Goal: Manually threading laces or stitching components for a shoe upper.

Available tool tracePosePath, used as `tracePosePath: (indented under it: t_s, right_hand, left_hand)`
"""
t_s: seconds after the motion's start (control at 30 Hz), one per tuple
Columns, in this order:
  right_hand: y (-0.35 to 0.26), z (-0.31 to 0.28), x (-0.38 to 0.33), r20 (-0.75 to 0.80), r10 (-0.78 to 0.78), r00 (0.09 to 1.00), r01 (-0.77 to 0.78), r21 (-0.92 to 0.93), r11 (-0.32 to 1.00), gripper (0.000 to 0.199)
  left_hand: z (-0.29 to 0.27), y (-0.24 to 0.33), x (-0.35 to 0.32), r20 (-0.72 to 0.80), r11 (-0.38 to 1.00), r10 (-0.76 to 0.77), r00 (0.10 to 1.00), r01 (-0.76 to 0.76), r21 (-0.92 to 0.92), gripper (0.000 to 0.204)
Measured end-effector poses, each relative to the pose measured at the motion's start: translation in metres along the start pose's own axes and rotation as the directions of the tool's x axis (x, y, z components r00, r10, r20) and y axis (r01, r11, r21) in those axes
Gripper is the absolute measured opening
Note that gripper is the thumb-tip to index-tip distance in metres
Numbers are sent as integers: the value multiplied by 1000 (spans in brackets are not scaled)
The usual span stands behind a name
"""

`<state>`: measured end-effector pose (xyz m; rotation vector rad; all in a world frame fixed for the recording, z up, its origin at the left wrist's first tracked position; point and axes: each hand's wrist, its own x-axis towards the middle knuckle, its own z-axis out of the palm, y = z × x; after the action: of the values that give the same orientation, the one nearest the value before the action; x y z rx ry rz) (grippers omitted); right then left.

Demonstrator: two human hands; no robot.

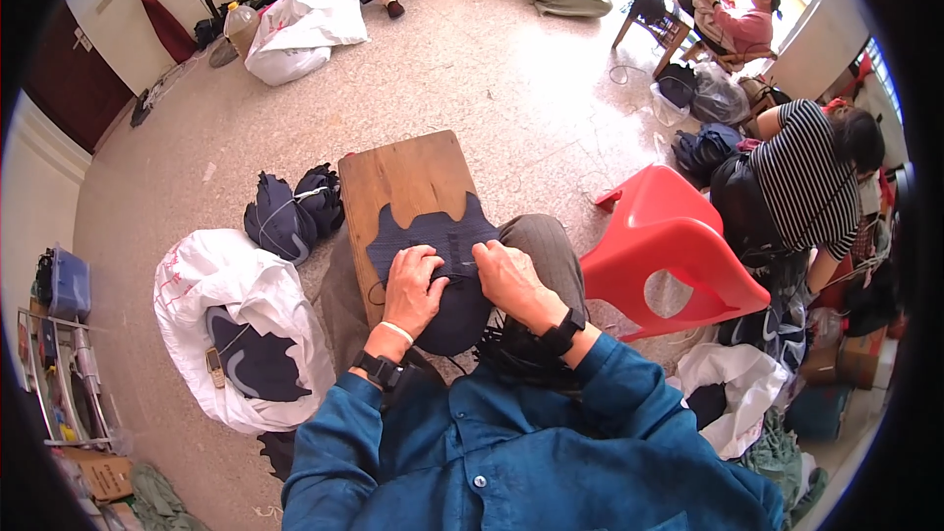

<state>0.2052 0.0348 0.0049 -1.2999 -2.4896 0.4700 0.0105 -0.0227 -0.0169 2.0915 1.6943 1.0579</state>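
A dark navy fabric piece, shaped like a shoe upper, lies across a wooden board resting on my lap. My left hand presses flat on the fabric's near part, fingers spread. My right hand pinches the fabric's right side, fingers closed near a seam; whether it also holds a needle is too small to tell. Both wrists wear black bands, and the left one a white band too. My sleeves are blue.
A white sack with navy pieces sits at my left, with a tied navy bundle beyond it. A tipped red plastic chair lies at my right. A person in a striped top works nearby; others sit farther back.
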Motion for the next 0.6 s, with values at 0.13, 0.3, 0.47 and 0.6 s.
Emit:
tracePosePath:
  t_s: [0.13,0.3,0.47,0.6]
  right_hand:
    - [5,4,1,-23,-66,998,68,119,991,6]
    - [5,3,11,22,-114,993,108,200,974,9]
    - [6,4,24,127,-111,986,89,173,981,10]
    - [3,0,32,168,-134,977,108,155,982,10]
  left_hand:
    - [-10,-10,-7,-12,999,-26,1000,25,-24,28]
    - [-9,-7,-6,-30,999,-42,999,41,-32,26]
    - [-4,-3,-6,-49,993,-118,992,119,14,29]
    - [-2,-5,-7,-60,996,-94,994,93,-8,31]
